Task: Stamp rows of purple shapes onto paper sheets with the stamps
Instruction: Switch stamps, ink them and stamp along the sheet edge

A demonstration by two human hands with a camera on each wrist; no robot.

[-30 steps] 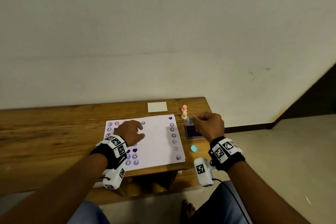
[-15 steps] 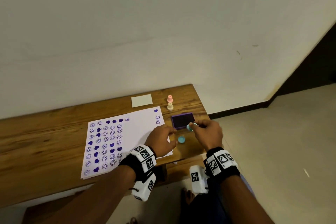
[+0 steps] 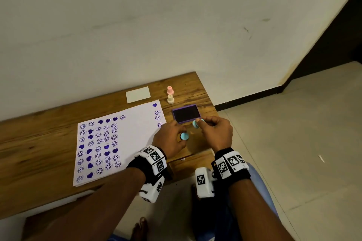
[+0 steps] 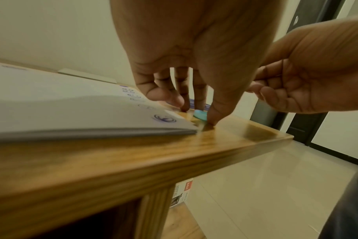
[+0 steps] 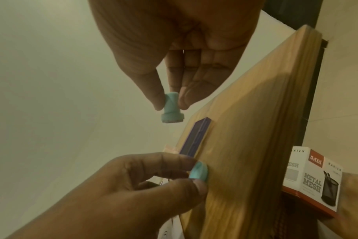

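Stamp [image 5: 171, 106] is pinched by its stem in your right hand [image 3: 215, 133], hanging just over the ink pad [image 3: 186, 113]. Your left hand [image 3: 170, 140] pinches the blue cap [image 3: 184, 136] on the table [image 3: 35, 148], right beside the paper [image 3: 135, 133].

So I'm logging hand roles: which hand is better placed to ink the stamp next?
Right. The right hand pinches the blue stamp just beside the ink pad; the left hand is occupied at the blue cap on the table.
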